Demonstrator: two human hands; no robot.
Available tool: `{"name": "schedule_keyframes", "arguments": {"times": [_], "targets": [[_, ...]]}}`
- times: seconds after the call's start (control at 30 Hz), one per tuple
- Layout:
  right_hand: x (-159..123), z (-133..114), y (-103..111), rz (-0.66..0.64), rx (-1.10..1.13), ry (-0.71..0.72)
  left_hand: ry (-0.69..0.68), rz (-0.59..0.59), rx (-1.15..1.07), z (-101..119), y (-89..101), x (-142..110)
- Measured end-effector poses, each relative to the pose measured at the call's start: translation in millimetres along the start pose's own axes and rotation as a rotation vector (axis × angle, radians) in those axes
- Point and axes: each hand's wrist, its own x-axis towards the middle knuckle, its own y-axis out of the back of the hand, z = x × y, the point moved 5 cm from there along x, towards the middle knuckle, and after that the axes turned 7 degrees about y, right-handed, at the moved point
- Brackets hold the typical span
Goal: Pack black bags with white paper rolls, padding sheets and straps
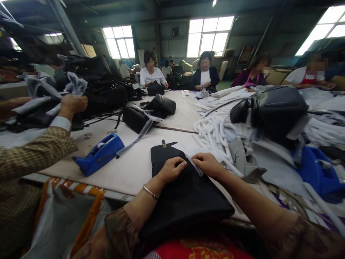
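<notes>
A flat black bag [188,201] with a small gold-coloured fitting at its far end lies in front of me, its near part at the table edge. My left hand [171,169], with a bracelet on the wrist, is closed on the bag, thumb and fingers pressed together; the fingertips are partly hidden. Opposite it, my right hand [207,164] pinches a whitish, translucent strip [198,169] that runs along the bag's right edge. The two hands are close together but apart.
Blue tape dispensers [102,153] stand left and right, with a grey dispenser [241,156] between. White tubing [214,135] is heaped at right, beside a stuffed black bag [280,108]. A co-worker's hand [74,104] holds plastic at left. Several people sit across the table [134,180].
</notes>
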Motion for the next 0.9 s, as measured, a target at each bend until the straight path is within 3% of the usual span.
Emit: {"name": "schedule_keyframes", "arguments": {"times": [0.27, 0.57, 0.73, 0.9], "targets": [[4, -28, -9, -0.09, -0.182, 0.1, 0.122, 0.004, -0.173, -18, 1.4, 1], [-8, -31, -4, -0.208, -0.264, 0.157, 0.174, -0.038, -0.24, -24, -1.1, 0], [-9, -39, -3, -0.202, -0.357, 0.2, 0.166, -0.021, -0.235, -24, 0.3, 0], [-5, -31, 0, -0.137, -0.29, 0.117, 0.149, -0.009, -0.227, -21, 2.3, 0]]}}
